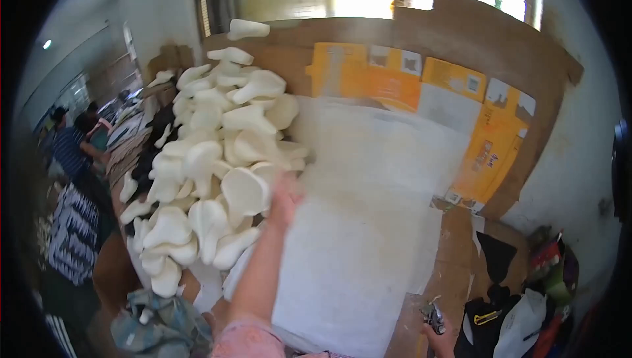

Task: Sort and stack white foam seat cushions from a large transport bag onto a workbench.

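Observation:
A tall heap of cream, bicycle-saddle-shaped foam pads (pixel 245 191) covers the left part of the table. My left hand (pixel 286 198) stretches out to the right edge of this heap. Its fingers are smeared by motion, so I cannot tell whether they grip a pad. Low on the right, my right hand (pixel 442 339) is closed around a small metal spray gun (pixel 434 318). Between the hands lies a large white sheet (pixel 349 253), with a hazy mist above it.
Yellow cardboard panels (pixel 495 144) and brown cardboard (pixel 474 29) line the wall behind the table. At lower right are black pieces with a yellow utility knife (pixel 487 318). Blue-grey checked cloth (pixel 158 325) lies at lower left. Another person (pixel 71 151) stands far left.

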Demonstrator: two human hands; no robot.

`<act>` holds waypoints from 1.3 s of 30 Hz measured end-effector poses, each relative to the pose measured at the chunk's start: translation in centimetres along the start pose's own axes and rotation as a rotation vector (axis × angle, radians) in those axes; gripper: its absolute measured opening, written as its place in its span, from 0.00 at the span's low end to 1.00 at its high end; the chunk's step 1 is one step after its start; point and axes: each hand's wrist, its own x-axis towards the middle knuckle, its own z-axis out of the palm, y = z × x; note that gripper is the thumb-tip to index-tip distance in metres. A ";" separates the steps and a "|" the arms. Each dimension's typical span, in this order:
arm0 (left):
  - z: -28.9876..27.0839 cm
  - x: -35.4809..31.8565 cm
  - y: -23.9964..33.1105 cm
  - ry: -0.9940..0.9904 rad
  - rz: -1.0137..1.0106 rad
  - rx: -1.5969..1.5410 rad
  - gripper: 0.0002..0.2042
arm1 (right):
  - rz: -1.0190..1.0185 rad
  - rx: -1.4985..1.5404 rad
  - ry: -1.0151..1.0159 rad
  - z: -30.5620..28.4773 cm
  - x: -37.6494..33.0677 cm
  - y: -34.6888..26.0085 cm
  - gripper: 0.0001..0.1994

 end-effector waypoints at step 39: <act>-50.9 -64.2 7.6 0.708 -0.727 1.141 0.37 | -1.033 -1.000 -1.306 58.1 -16.2 -1.1 0.22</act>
